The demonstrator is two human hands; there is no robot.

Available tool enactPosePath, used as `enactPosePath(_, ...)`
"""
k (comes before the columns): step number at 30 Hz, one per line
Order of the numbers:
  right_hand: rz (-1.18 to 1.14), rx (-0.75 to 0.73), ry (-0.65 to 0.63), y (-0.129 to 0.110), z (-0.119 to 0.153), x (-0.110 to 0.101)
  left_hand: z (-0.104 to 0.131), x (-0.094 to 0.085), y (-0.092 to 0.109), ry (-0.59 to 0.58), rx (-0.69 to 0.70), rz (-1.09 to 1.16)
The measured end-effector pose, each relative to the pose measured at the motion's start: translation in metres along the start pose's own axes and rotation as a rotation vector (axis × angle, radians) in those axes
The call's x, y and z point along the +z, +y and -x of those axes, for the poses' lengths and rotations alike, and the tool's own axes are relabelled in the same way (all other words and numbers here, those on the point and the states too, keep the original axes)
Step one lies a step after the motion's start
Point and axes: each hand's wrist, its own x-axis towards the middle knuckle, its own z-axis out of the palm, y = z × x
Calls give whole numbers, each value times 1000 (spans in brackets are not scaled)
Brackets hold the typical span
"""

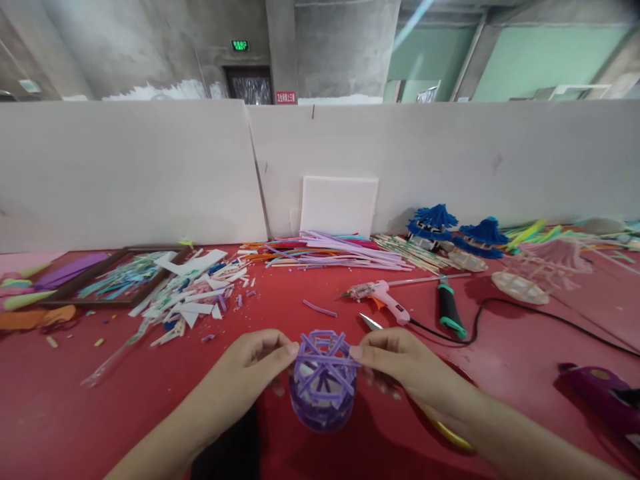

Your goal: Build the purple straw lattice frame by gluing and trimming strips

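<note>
With our left hand (263, 360) and right hand (400, 355) we pinch a purple pipe cleaner (327, 361) across the round purple frame (323, 419) between them, with half-hidden scissors (370, 323), a pink glue gun (383, 295) and colorful pipe cleaners (340, 253) beyond.

Looks like a craft workshop, given away by coloured stems (340, 255) at twelve o'clock, glue gun (383, 293) at one, offcuts (195, 309) at eleven

from over here i see a red bench (65, 413), and on it a brown frame (100, 304), white scraps (196, 309), coloured sticks (345, 253), a pink glue gun (387, 299), a black-and-green tool (449, 307) and a purple tool (597, 397).
</note>
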Motion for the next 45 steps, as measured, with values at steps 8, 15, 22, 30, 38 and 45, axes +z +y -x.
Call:
enactPosePath(8,-62,74,3,-3,-3,0,-3,6,6,32,-30,-51)
enactPosePath(15,-59,109,32,-9,2,5,-4,8,7,36,-99,70)
enactPosePath(22,-52,121,49,-11,3,6,-1,8,4,18,-88,176)
enactPosePath(30,-104,124,44,-9,2,10,-2,9,6,26,-121,110)
enactPosePath(38,-149,126,41,-9,4,11,-2,10,9,41,-135,152)
enactPosePath(45,-107,91,45,-7,3,9,-3,7,-1,28,-122,163)
